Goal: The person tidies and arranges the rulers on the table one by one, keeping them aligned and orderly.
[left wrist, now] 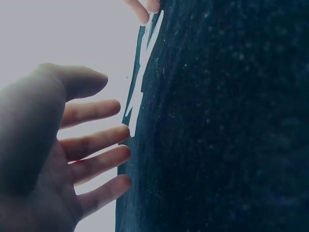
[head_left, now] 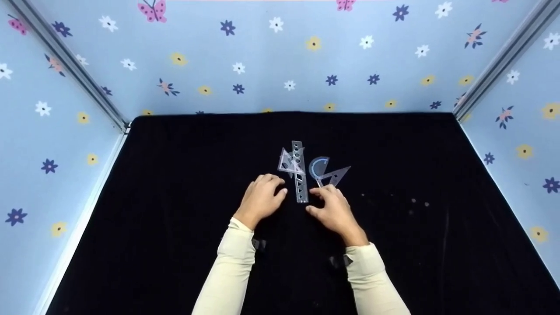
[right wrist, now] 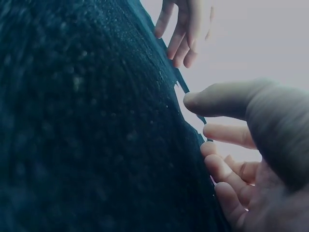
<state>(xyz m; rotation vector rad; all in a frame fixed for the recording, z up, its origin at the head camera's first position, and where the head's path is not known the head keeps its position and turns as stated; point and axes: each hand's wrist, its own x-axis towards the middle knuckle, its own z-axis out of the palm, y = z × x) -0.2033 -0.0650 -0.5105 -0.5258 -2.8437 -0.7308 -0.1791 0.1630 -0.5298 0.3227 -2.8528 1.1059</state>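
In the head view a clear ruler [head_left: 300,172] with cut-out shapes lies lengthwise on the black cloth. A see-through set square [head_left: 281,167] overlaps its left side. Right of the ruler are a protractor [head_left: 318,166] with a blue arc and another clear set square [head_left: 343,173], whose lower part is hidden behind the right hand. My left hand [head_left: 261,197] is left of the ruler, its fingers apart and holding nothing, as the left wrist view also shows. My right hand [head_left: 333,211] is by the ruler's lower right edge, thumb and fingers apart, gripping nothing.
Black cloth [head_left: 175,197] covers the table. Blue flowered panels [head_left: 280,57] enclose the back and both sides, with metal posts [head_left: 503,61] in the corners. Small pale specks [head_left: 427,204] dot the cloth on the right.
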